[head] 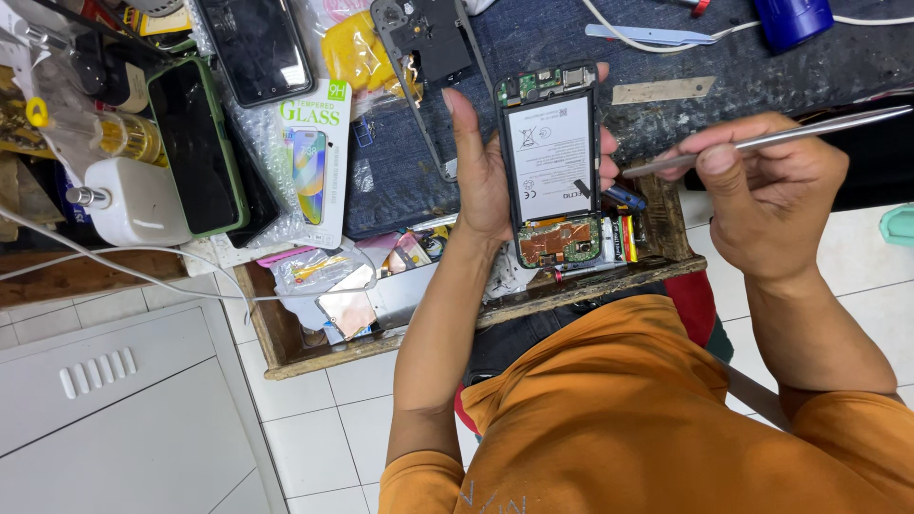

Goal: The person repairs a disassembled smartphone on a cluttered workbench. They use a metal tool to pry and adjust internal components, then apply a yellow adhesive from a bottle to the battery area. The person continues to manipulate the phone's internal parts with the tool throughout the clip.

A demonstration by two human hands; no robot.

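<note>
Centrally, left hand (481,176) wrapped around an opened phone (555,167), thumb along its left edge and fingertips curling over its right edge, holding it upright above the tabletop (571,48). Back cover off, showing a pale battery in the middle, a green circuit board at the top and another board with a copper-coloured patch at the bottom. Just to the right, right hand (766,186) clenched around a slim metal tool (762,141), pinched between thumb and fingers, its tip pointing left and ending close beside the phone's right edge; contact with the phone not clear. Below both hands, forearms and an orange shirt (647,419) filling the lower part of the view.

Behind the phone, a dark, scuffed work mat with a removed grey phone frame (428,57) lying tilted on it. Further right on the mat, a flat metal strip (664,90), pale plastic tweezers (647,35) and a blue cylindrical object (793,19) at the top edge. Under the phone, a wooden tray (314,357) at the tabletop's front edge, cluttered with small packets and parts. To the left, a boxed screen protector (314,157), a phone in a green case (195,148) lying face up, bubble wrap, and a white pump bottle (133,200). White floor tiles below.
</note>
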